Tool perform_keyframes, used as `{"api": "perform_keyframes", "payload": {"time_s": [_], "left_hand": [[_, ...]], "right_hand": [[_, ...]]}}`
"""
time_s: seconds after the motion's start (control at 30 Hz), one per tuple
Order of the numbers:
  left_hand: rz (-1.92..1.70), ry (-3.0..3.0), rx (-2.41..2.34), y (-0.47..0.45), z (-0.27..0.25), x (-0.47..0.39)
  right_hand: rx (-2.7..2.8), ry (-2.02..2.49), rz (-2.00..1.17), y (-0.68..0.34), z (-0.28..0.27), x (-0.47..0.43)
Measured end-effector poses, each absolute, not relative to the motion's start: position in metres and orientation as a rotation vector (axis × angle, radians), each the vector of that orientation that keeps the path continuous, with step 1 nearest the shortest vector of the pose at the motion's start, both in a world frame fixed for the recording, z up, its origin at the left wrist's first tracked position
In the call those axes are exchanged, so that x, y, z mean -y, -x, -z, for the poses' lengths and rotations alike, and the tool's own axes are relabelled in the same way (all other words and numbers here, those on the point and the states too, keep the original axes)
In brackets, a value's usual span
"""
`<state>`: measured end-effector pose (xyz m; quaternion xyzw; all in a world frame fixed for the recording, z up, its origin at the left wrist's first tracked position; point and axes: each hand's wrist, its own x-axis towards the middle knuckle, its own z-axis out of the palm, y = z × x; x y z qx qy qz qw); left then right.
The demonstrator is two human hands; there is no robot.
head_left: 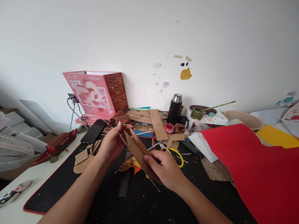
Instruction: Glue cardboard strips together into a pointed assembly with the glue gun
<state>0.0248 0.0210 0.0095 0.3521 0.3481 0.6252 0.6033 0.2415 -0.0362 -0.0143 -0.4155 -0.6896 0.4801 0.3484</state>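
A folded strip of brown cardboard (136, 151) is held slantwise above the black mat, between both hands. My left hand (112, 141) grips its upper end, fingers curled behind it. Lower down, my right hand (164, 166) pinches the strip with the thumb on the near face; the other fingers are partly hidden. Beneath the cardboard lies a yellow and orange glue gun (129, 164) with a stained nozzle end, partly covered. Yellow-handled scissors (178, 154) rest just beyond my right hand. Cut cardboard pieces (83, 162) lie left of my left forearm.
Cardboard scraps (157, 124) pile up at the back by a black flask (175, 109) and paint jars (169, 128). A pink box (95, 93) stands back left, near a phone (93, 131). Red paper (257, 165) covers the right side. A fan (15, 149) is far left.
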Motion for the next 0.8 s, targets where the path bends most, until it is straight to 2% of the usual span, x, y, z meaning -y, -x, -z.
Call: {"api": "perform_keyframes", "payload": {"time_s": [0.57, 0.8], "left_hand": [[-1.498, -0.793, -0.759, -0.0175, -0.0072, -0.026], [-1.484, -0.702, -0.729, -0.0175, -0.0107, -0.0279]], "right_hand": [[1.83, 1.122, -1.231, -0.2441, 0.0159, 0.0358], [1.751, 0.982, -1.467, -0.244, 0.0125, 0.036]]}}
